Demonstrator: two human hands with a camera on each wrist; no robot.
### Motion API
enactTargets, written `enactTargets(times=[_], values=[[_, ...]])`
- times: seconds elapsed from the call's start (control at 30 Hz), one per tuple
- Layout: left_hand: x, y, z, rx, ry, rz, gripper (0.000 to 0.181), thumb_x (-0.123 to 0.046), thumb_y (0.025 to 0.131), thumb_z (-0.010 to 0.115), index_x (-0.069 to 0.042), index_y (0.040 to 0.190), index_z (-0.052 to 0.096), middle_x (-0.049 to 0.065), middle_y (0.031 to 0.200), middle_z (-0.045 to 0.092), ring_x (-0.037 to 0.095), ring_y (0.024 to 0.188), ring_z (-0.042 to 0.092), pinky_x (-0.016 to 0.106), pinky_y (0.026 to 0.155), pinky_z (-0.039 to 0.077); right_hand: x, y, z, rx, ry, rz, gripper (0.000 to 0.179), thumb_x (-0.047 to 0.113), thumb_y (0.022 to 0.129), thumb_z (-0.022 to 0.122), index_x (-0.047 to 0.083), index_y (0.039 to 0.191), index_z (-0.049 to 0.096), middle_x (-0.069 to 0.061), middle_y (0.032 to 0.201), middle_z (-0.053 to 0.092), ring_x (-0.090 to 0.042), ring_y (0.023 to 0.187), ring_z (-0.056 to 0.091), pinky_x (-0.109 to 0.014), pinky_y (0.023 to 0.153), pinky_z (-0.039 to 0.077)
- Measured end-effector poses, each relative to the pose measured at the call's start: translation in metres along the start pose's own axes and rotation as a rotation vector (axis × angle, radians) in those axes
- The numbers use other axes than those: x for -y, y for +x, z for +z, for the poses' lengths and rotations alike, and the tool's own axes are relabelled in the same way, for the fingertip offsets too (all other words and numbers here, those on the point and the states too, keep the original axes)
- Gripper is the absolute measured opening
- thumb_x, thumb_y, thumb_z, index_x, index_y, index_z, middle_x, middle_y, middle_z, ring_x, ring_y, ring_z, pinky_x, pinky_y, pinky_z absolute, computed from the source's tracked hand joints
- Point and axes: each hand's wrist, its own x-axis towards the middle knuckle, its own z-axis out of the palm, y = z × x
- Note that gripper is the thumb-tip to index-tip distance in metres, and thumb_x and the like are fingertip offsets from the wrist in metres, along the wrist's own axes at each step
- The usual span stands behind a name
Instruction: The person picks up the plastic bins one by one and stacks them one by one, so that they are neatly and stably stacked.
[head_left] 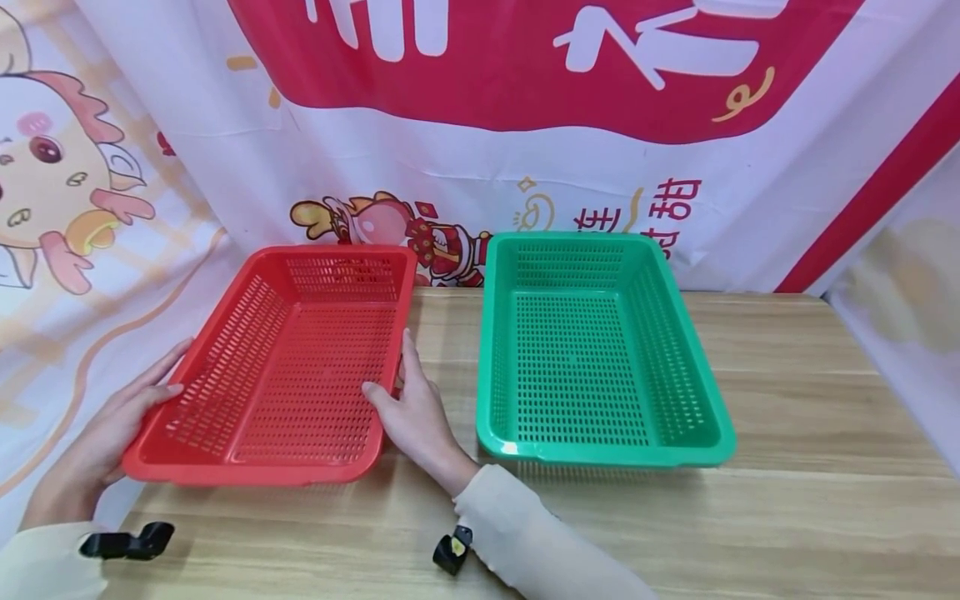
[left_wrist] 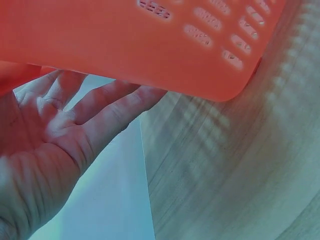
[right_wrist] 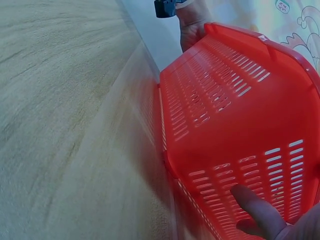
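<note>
Here's the red basket (head_left: pixel 322 383), over the counter (head_left: pixel 810 400), to the left of the green basket (head_left: pixel 581 371), near it but not touching. The left hand (head_left: pixel 112 429) grips the long side farther from the green basket, thumb over the rim, fingers fairly straight along the outside. And the right hand (head_left: pixel 416 417) takes the long side facing the green basket: thumb laid over the rim, fingers on the outer wall, only partly closed around that edge. Nice even spread, one hand per side; my read is that it shares the load and guards against tipping, with the rim giving each thumb its purchase. Does the base lie flat? Hard to call fairly; the wrist views come in close and slanted. The green basket itself sits upright on the counter, untouched, and behind it hangs a printed cloth (head_left: pixel 420 150).
</note>
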Motion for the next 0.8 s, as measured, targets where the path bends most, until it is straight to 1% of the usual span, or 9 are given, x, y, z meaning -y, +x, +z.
enactTargets(times=[0.13,0.3,0.5,0.63,0.8], values=[[-0.001,-0.001,0.0,-0.022,0.011,-0.012,0.063,-0.02,0.115,0.034,-0.052,0.164,0.009,-0.018,0.116,0.075,0.028,0.089,0.08,0.045,0.072,0.066,0.002,0.0,0.001,-0.006,-0.028,0.006,0.086,0.022,0.104,0.065,0.044,0.167,0.01,-0.004,0.162,0.05,-0.017,0.121,0.071,-0.031,0.085,0.065],[-0.001,-0.001,0.001,-0.04,0.023,-0.019,0.063,-0.021,0.115,0.035,-0.052,0.164,0.009,-0.021,0.115,0.074,0.028,0.088,0.08,0.045,0.071,0.066,0.004,0.0,0.002,-0.011,-0.044,0.009,0.085,0.022,0.104,0.064,0.046,0.166,0.01,-0.002,0.164,0.047,-0.02,0.128,0.067,-0.034,0.088,0.064],[-0.003,-0.002,0.002,-0.033,0.032,-0.013,0.063,-0.021,0.115,0.035,-0.052,0.164,0.01,-0.021,0.115,0.074,0.027,0.087,0.08,0.045,0.071,0.066,0.008,-0.001,0.002,-0.011,-0.051,0.02,0.084,0.023,0.105,0.064,0.047,0.166,0.01,0.001,0.164,0.047,-0.017,0.125,0.069,-0.033,0.088,0.064],[-0.006,-0.005,0.002,-0.027,0.019,-0.003,0.062,-0.021,0.115,0.035,-0.052,0.164,0.012,-0.019,0.114,0.075,0.028,0.087,0.08,0.045,0.07,0.066,0.011,-0.004,0.001,-0.01,-0.044,0.011,0.085,0.023,0.104,0.065,0.047,0.166,0.011,0.003,0.163,0.047,-0.017,0.124,0.069,-0.034,0.088,0.064],[-0.01,-0.007,0.003,-0.014,-0.017,0.009,0.062,-0.019,0.115,0.034,-0.052,0.164,0.013,-0.016,0.115,0.076,0.028,0.089,0.08,0.045,0.071,0.066,0.016,-0.008,0.0,-0.007,-0.02,0.007,0.089,0.024,0.102,0.069,0.052,0.164,0.011,0.013,0.159,0.05,-0.013,0.122,0.069,-0.034,0.088,0.064]])
